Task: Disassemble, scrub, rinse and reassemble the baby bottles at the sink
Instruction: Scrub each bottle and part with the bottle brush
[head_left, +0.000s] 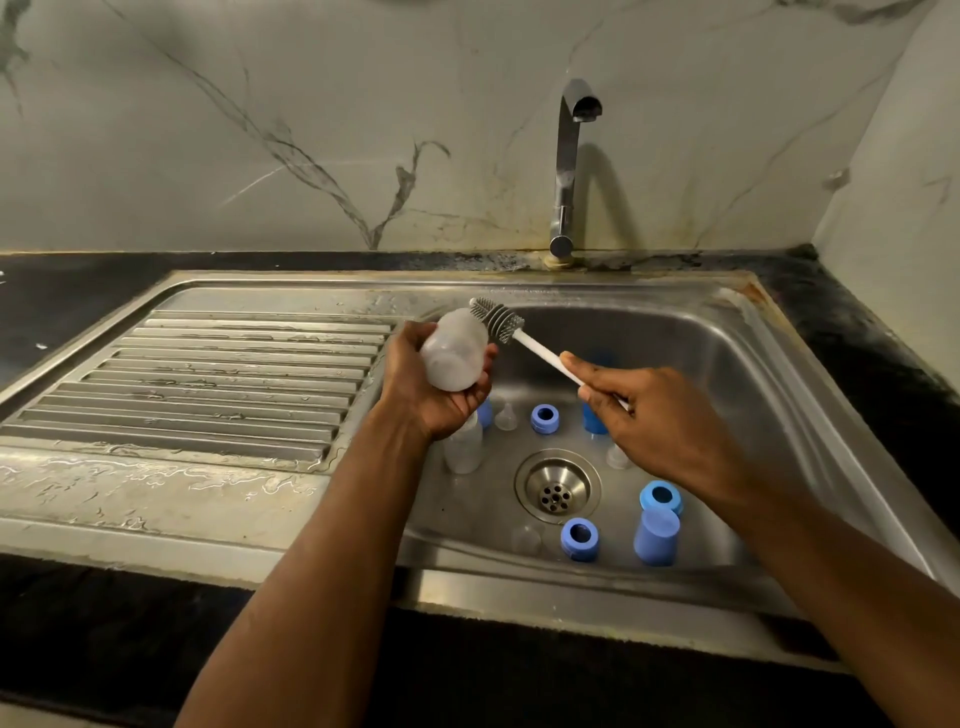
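Translucent plastic bottle (454, 357) lies cupped in the curled fingers of the left hand (431, 387), above the sink basin (727, 364). Right hand (649, 415) pinches the white handle of the bottle brush (511, 328) (grey bristle head just beside the bottle mouth, beyond the left fingertips).

The bottle (454, 355) is cloudy and clear. The brush (500, 322) has grey bristles on a white handle. Blue rings (545, 419) and a blue cap (656, 537) lie in the silver steel sink (779, 364). The wall (311, 130) is pale with dark veins, the desk (78, 291) black.
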